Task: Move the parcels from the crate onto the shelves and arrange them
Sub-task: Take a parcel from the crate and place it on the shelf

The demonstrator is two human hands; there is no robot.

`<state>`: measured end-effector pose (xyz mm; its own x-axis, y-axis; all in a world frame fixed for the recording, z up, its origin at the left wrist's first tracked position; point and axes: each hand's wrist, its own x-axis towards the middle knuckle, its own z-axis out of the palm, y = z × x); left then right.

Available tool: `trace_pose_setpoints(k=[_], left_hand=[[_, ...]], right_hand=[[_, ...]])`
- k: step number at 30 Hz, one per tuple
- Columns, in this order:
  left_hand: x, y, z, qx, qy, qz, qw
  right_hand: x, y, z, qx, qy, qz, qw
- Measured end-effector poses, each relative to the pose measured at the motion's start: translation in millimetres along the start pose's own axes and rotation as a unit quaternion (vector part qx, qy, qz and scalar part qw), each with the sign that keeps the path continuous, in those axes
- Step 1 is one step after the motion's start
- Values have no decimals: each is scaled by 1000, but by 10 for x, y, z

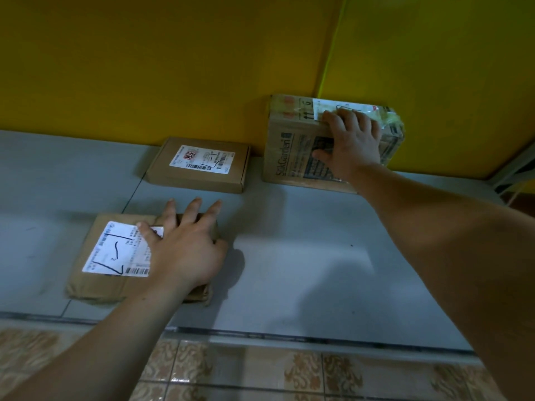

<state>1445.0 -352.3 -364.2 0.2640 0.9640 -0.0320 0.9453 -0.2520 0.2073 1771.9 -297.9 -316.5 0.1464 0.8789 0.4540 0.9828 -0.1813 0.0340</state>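
Note:
Three brown parcels lie on a grey shelf (304, 256). At the front left is a soft paper-wrapped parcel (110, 256) with a white label. My left hand (182, 244) rests flat on its right half, fingers spread and straight. At the back middle sits a flat cardboard box (199, 164) with a label, untouched. At the back right a taller printed carton (292, 143) stands against the yellow wall. My right hand (350, 140) lies over its top front edge, fingers bent onto the top and thumb on the front face.
The yellow back wall (173, 68) closes off the shelf behind the parcels. A metal lip (289, 338) runs along the shelf's front edge, with patterned floor tiles (260, 371) below. A white frame post (512, 169) shows at the far right.

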Motion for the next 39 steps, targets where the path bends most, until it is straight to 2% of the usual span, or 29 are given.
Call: trace_pose_setpoints(k=[7,13,17,23,30,35,39], left_hand=[[12,24,16,2,1,2,1000],[1,-5,22,2,7,19,1000],[7,38,-41,7,-19,2,1000],[-1,149,-278,10,-100,1,995],[-196,282,-1137,-62,-146,-35,987],[-873,295,-1995,-155,-140,28,978],[-1606,272,-2915,-189,-173,59,965]], right_hand=[[-2,-4,-10,-11,-11,8,1000],[111,-184,-343,-24,-124,34,991],[9,-329,-592,-5,-142,45,989],[-317,-346,-1051,5,-170,20,985],[-484,-421,-1824,-8,-237,-5,972],[-566,-797,-2655,-12,-329,-29,944],[-813,-1292,-3555,13,-381,-77,921]])
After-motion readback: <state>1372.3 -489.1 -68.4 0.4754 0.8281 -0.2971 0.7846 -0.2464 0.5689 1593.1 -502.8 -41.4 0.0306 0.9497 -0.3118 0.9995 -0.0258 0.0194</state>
